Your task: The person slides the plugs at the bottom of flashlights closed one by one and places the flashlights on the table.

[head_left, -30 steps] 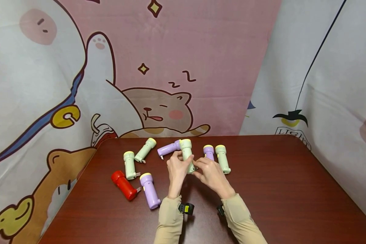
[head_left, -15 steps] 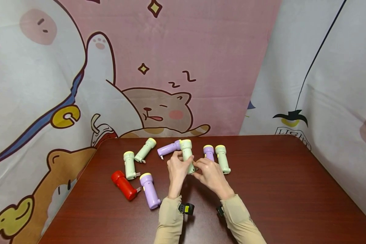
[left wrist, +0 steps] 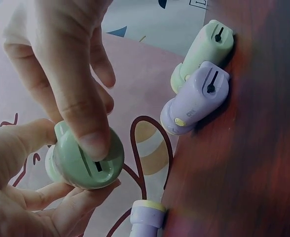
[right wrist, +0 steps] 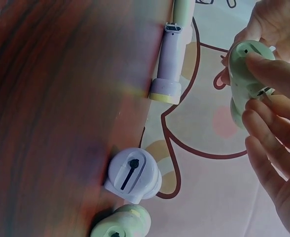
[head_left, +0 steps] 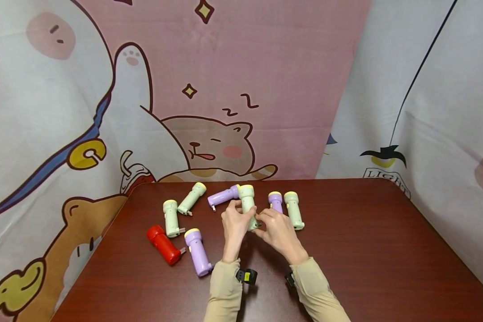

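Observation:
My left hand (head_left: pixel 234 226) grips a pale green flashlight (head_left: pixel 247 199) around its body, its yellow-rimmed head tilted away from me. My right hand (head_left: pixel 281 230) is at the tail end. In the left wrist view, the right thumb (left wrist: pixel 93 143) presses on the slotted end cap beside a small dark opening. Seen from the right wrist, the fingers (right wrist: pixel 263 111) lie by a metal plug prong at the side of the green flashlight (right wrist: pixel 239 74). A purple flashlight (head_left: pixel 275 201) lies just beyond the right hand, partly hidden by it.
On the brown table (head_left: pixel 366 250) lie more flashlights: a red one (head_left: pixel 163 244), a purple one (head_left: pixel 198 252), green ones (head_left: pixel 171 218) at left and another green one (head_left: pixel 293 211) at right. A purple one (head_left: pixel 222 196) lies behind the left hand. Several have plug prongs folded out.
The held flashlight and both hands have shifted very slightly toward me. The right hand keeps working at the tail end; the flashlights on the table have not moved.

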`<state>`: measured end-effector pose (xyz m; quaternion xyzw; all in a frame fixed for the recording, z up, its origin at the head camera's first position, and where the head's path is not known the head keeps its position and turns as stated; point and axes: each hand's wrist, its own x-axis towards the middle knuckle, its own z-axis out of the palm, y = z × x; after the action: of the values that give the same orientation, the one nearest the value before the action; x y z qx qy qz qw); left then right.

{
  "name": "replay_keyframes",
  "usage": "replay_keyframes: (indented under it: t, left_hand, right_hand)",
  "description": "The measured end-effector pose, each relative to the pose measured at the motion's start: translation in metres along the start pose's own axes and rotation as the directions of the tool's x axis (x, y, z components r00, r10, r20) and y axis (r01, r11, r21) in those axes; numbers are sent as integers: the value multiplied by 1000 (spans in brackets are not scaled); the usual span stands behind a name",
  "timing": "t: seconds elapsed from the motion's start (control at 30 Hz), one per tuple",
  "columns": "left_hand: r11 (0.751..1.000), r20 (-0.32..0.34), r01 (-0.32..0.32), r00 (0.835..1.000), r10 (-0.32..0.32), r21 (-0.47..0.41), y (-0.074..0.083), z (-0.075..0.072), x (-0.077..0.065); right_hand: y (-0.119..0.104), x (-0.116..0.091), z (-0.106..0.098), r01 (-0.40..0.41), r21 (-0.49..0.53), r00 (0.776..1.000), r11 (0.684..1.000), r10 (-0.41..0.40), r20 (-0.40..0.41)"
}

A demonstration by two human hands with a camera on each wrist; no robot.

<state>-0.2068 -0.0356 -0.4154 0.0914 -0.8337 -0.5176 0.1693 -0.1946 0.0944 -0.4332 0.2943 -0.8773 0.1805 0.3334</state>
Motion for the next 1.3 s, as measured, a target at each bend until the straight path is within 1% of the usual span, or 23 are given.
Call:
replay_keyframes:
  t: [0.17, 0.4, 0.63, 0.8, 1.0, 1.3]
  left_hand:
    - [1000, 7, 7, 1000, -7, 3, 0, 1, 0]
    - [1000, 7, -12, 1000, 12, 16, -1, 1, 1]
    - [1000, 22, 5, 1000, -5, 6, 0, 2, 2]
    - [1000, 28, 1, 1000, -1, -3, 1, 3, 1]
    - [1000, 30, -4, 1000, 3, 9, 2, 3, 1]
    - [1000, 40, -10, 999, 10, 9, -1, 4, -1]
  right_hand:
    - [0, 0, 0, -2, -8, 1000, 1000, 2, -7]
    - [-1, -1, 1, -7, -25, 1000, 1000, 6, -15]
    - [-1, 0, 0, -17, -32, 1000, 999, 17, -20]
    - [-2, 0, 0, -32, -47, 999, 998, 31, -28]
    - [-2, -1, 1, -42, -55, 999, 998, 40, -33]
    - [-2, -2, 1, -62, -70, 998, 996, 63, 22]
